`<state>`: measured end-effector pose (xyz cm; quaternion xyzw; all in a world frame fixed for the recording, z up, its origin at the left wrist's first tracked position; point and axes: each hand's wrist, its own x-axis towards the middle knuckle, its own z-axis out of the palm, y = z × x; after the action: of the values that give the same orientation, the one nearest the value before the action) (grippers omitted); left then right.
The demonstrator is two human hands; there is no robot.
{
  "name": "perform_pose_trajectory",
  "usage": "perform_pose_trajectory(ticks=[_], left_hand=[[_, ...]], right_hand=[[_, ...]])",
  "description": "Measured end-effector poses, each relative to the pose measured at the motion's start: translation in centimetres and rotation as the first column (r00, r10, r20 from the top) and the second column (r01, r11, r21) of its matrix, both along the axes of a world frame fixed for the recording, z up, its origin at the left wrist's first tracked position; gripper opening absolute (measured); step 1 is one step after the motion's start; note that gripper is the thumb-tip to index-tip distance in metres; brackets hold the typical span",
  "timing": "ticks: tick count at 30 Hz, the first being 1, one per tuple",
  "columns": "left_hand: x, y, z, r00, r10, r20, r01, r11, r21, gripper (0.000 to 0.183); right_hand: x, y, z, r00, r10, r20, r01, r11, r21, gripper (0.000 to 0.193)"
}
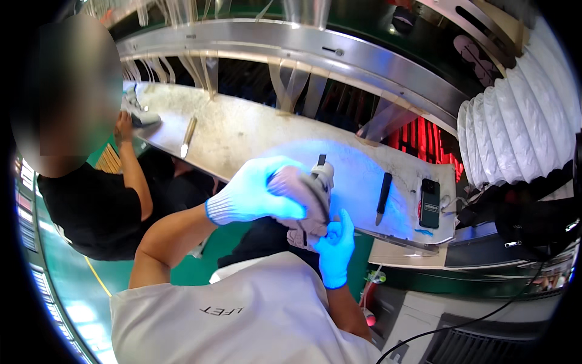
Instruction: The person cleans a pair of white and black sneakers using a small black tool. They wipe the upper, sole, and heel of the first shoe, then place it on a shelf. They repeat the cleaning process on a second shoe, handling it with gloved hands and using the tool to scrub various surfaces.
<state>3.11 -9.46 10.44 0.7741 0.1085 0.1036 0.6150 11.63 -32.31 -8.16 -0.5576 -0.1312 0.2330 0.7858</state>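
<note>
Under blue light, a pale grey-pink shoe [316, 222] with a dark band is held tilted over the near edge of the worktable. My left hand [254, 193], in a white knit glove, is wrapped round its upper side. On the shoe's lower right, my right hand [337, 250], gloved too, has closed fingers against its edge; one finger points up. Whether a small tool is in those fingers is hidden. To the right, a black-handled knife [382, 197] lies on the worktable [242, 124].
A dark phone [429, 204] lies at the table's right end. Another knife [188, 138] lies farther left. A co-worker [91, 200] sits at left, hand by another shoe [145, 118]. A metal rail [291, 45] with clear strips runs behind; a white duct [515, 127] hangs right.
</note>
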Motion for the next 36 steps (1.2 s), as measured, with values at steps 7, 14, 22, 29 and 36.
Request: perform_pose_trajectory(ticks=[7, 14, 22, 29, 36], left_hand=[[-1.1, -4.2, -7.2, 0.96, 0.28, 0.005, -0.255, 0.881, -0.399, 0.069], [-1.5, -9.8, -12.3, 0.969, 0.235, -0.071, -0.217, 0.682, -0.698, 0.06], [-1.0, -6.7, -12.5, 0.988, 0.062, -0.145, -0.082, 0.986, -0.142, 0.055], [-2.0, -4.5, -13.3, 0.998, 0.032, 0.048, -0.031, 0.999, -0.034, 0.07], [-5.2, -1.1, -9.5, 0.901, 0.041, 0.432, -0.044, 0.999, -0.004, 0.054]], right_hand=[[0.5, -2.0, 2.3, 0.965, 0.001, -0.262, 0.017, 0.997, 0.069, 0.081], [-1.3, -1.2, 2.4, 0.976, -0.025, -0.218, 0.031, 0.999, 0.025, 0.083], [2.5, -3.2, 14.8, 0.901, 0.036, 0.433, -0.014, 0.999, -0.053, 0.103], [0.9, -0.3, 15.5, 0.82, 0.197, 0.538, -0.071, 0.967, -0.246, 0.088], [-1.2, 4.1, 13.8, 0.497, 0.27, 0.825, -0.07, 0.96, -0.272, 0.081]])
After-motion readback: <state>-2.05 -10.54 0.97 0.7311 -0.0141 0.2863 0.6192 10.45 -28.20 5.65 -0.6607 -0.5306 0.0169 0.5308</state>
